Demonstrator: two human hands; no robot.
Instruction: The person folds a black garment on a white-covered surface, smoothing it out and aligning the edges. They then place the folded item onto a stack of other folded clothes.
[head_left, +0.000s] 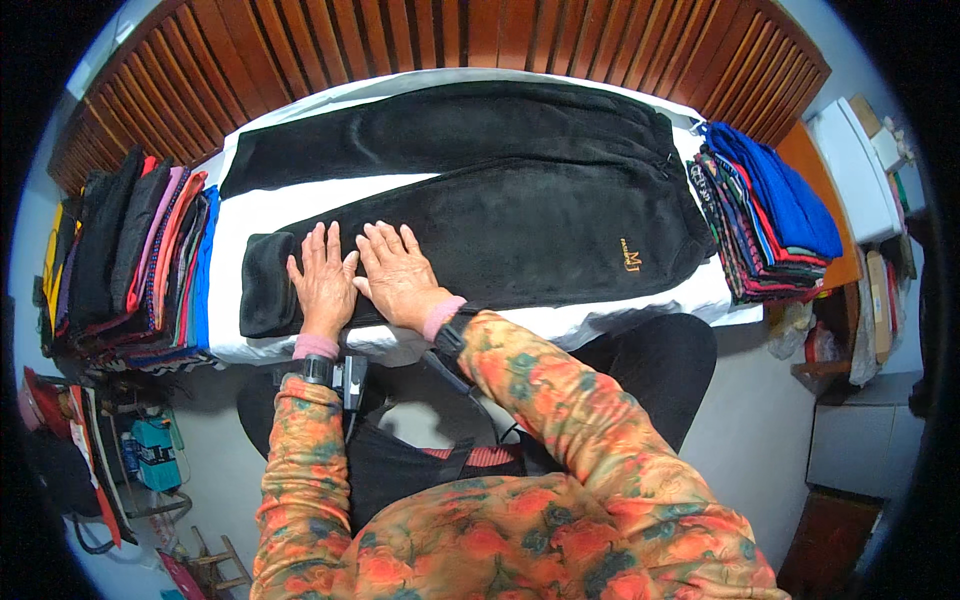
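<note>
A pair of black fleece trousers (525, 202) lies spread on a white cloth (315, 202), waistband to the right and legs to the left. Gold embroidery shows near the waist on the nearer leg. The end of that leg is turned back in a thick cuff (268, 285). My left hand (325, 281) rests flat on the nearer leg, just right of the cuff, palm down. Beside it, my right hand (394, 274) lies flat on the same leg with fingers spread. Neither hand grips the fabric.
Folded clothes are stacked at the left (120, 255), and another stack with a blue garment on top (780, 202) stands at the right. A slatted wooden headboard (480, 34) runs along the far edge. Chair or stool parts (217, 559) show at the lower left.
</note>
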